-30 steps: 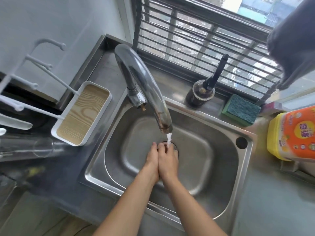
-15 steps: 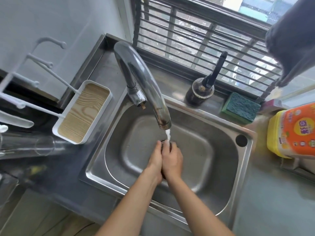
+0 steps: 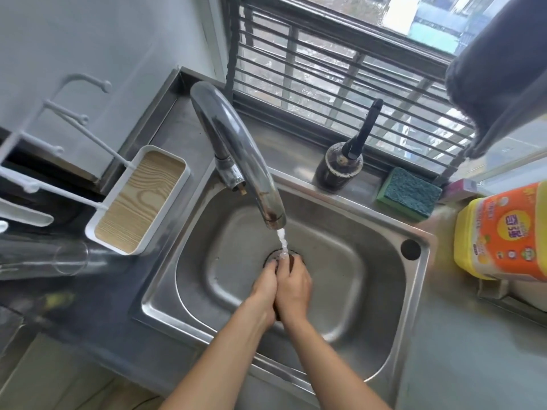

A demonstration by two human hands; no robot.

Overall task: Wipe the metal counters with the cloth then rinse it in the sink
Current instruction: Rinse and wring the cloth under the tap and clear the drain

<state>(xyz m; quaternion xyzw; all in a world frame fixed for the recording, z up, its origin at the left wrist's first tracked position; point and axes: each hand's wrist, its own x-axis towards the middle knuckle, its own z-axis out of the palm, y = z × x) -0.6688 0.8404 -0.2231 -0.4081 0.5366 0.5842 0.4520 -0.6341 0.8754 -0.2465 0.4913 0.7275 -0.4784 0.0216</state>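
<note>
My left hand (image 3: 263, 288) and my right hand (image 3: 294, 288) are pressed palm to palm, fingers fairly straight, low in the steel sink (image 3: 340, 294) over the drain (image 3: 273, 255). A thin stream of water (image 3: 282, 242) runs from the curved chrome faucet (image 3: 236, 149) onto my fingertips. Only a dark sliver shows between the hands, and I cannot tell if anything is there. A dark grey cloth (image 3: 503, 72) hangs at the top right by the window. The metal counter (image 3: 473, 365) lies right of the sink.
A white rack with a wood-pattern tray (image 3: 139, 202) stands left of the sink, a clear glass (image 3: 59, 258) lying below it. Behind the sink are a dark bottle with a black spout (image 3: 340, 167) and a green sponge (image 3: 408, 193). A yellow-orange detergent jug (image 3: 503, 232) stands at the right.
Both hands stay joined under the stream; they slid a little toward me half a second ago and have moved back toward the drain. The water keeps running.
</note>
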